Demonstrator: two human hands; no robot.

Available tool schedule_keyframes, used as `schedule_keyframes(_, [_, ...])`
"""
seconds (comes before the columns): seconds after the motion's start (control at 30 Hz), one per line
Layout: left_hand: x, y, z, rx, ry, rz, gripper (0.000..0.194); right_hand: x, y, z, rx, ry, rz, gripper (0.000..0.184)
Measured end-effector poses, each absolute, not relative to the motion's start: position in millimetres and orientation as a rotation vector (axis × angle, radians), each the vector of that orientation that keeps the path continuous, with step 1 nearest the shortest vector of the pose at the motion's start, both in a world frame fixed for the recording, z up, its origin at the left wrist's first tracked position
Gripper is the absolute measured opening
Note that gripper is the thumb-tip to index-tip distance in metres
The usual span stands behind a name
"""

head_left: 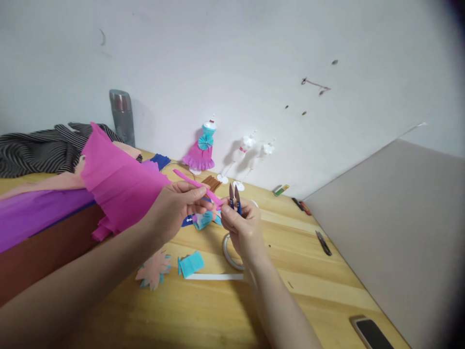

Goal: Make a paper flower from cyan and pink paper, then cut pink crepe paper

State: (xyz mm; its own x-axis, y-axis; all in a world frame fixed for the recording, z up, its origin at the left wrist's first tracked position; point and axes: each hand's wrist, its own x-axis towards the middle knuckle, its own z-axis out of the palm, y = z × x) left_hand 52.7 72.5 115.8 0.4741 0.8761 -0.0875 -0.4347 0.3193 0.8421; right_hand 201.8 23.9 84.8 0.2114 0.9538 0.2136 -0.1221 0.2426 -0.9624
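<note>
A narrow strip of pink crepe paper runs between my two hands above the table. My left hand pinches it near the middle, thumb on top. The strip's other end meets the fingertips of my right hand, which is closed around a small pair of thread snips with the blades pointing up. Below the hands lie light blue paper pieces and a roll of white tape, partly hidden by my right hand.
Large pink crepe paper and purple paper cover the left side. A small dress form in a pink skirt and two bare white stands stand by the wall. A cutter knife and a phone lie at right.
</note>
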Motion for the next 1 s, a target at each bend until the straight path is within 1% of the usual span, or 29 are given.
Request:
schedule_keyframes(0.13, [53,72,116,0.864,0.596,0.919,0.011,204,25,82,-1.066,-1.119,0.886,0.022])
schedule_keyframes(0.33, [51,72,116,0.902,0.611,0.902,0.010,204,24,84,-1.087,-1.145,0.863,0.024])
schedule_keyframes(0.53, [52,74,115,0.910,0.626,0.909,0.012,204,25,84,-1.088,-1.164,0.836,0.020])
schedule_keyframes(0.83, [51,74,116,0.890,0.639,0.921,0.011,199,20,95,-1.174,-1.268,0.642,0.015])
schedule_keyframes(1.0, [50,75,117,0.899,0.664,0.920,0.006,197,18,99,-1.200,-1.294,0.601,0.016])
